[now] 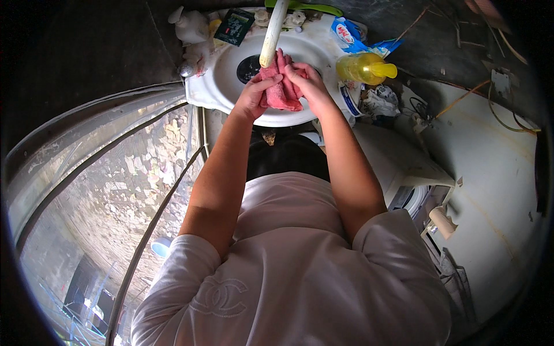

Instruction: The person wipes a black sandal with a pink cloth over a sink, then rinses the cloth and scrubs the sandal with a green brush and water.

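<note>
A bunched red cloth [281, 93] is held between both hands over the white washbasin [229, 88]. My left hand [255, 94] grips its left side, thumb laid across the top. On the other side my right hand [308, 84] pinches the fabric between thumb and fingers. A pale spout or pipe [272, 36] reaches down from above, its end at the cloth's upper left edge; I cannot tell whether they touch or whether water runs. Behind the cloth, a dark round thing [247, 69] lies in the bowl, partly hidden.
Along the basin's rim stand a white pump bottle [190, 26], a dark green packet [234, 27], a blue plastic packet [350, 34] and a yellow bottle [363, 69] on its side. A green-handled tool [311, 6] lies at the back. A mesh-covered window [130, 181] is at left.
</note>
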`<control>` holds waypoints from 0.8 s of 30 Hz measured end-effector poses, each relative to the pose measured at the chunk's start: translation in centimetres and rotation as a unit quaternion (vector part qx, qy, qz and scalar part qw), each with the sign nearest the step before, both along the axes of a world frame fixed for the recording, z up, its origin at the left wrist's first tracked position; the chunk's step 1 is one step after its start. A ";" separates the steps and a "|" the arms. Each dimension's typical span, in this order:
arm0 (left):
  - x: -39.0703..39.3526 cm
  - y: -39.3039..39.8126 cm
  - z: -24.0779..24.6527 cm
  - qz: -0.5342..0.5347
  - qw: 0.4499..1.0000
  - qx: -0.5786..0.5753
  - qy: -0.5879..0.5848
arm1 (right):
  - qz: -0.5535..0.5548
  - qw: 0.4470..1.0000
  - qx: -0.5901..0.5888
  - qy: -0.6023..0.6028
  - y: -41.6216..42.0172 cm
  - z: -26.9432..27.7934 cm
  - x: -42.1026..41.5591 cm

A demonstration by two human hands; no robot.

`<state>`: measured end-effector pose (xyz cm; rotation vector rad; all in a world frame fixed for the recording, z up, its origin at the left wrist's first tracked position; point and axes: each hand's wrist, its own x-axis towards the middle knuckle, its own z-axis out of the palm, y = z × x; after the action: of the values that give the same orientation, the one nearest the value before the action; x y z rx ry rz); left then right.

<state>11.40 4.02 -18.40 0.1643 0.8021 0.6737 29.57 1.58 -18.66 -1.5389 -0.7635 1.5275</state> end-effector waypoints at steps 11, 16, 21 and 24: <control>-0.4 0.1 -0.4 -0.013 0.998 -0.061 0.007 | -0.016 0.978 -0.081 0.191 0.0 3.0 1.9; -0.4 -0.8 -1.9 0.022 0.989 0.053 0.138 | -0.071 0.997 -0.020 -0.005 0.3 1.2 2.5; 1.7 -1.0 -2.0 0.083 0.982 0.010 0.168 | 0.025 0.975 0.089 -0.200 0.6 1.2 -0.7; 2.7 -1.0 1.8 0.081 0.993 0.083 -0.027 | 0.085 0.950 0.077 -0.291 0.2 3.8 -3.6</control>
<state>14.11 3.00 -16.58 0.2319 0.7129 0.8960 25.94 1.73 -14.82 -1.8598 -1.3450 1.0892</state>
